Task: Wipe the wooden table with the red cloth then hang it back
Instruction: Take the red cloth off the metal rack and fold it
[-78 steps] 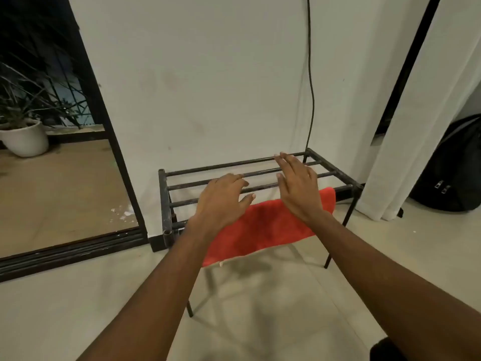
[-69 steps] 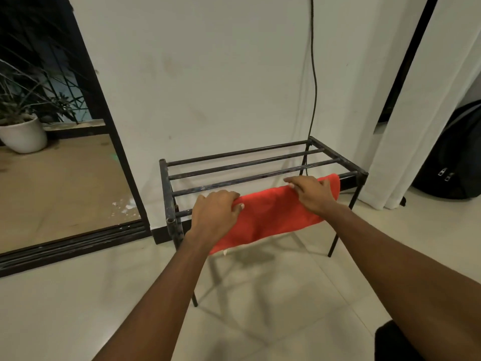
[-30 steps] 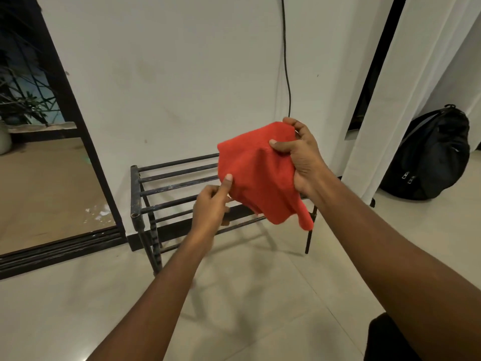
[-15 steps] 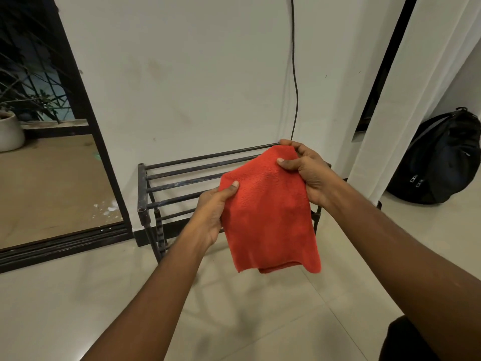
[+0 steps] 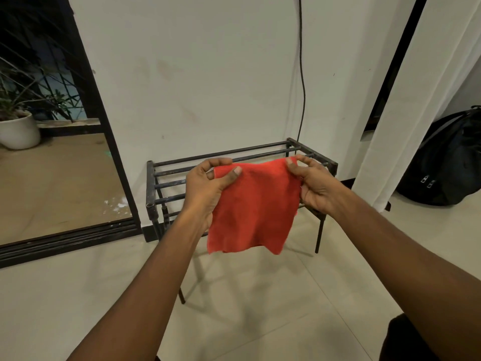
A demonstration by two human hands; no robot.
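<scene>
The red cloth (image 5: 253,207) hangs spread in the air in front of me, folded double, its lower edge loose. My left hand (image 5: 208,188) pinches its upper left corner and my right hand (image 5: 312,186) pinches its upper right corner. Behind the cloth stands a low black metal rack (image 5: 156,183) with several horizontal bars, against the white wall. The cloth is off the rack and hides part of its front bars. No wooden table is in view.
A black cable (image 5: 302,74) runs down the wall to the rack. A white curtain (image 5: 416,100) hangs at right, with a black backpack (image 5: 447,165) on the floor beyond it. At left a dark-framed opening (image 5: 104,142) shows a potted plant (image 5: 18,128). The floor is pale tile.
Both hands took the cloth off the rack's front bar and lifted it. Since half a second ago the hands moved apart, stretching the top edge of the cloth wide.
</scene>
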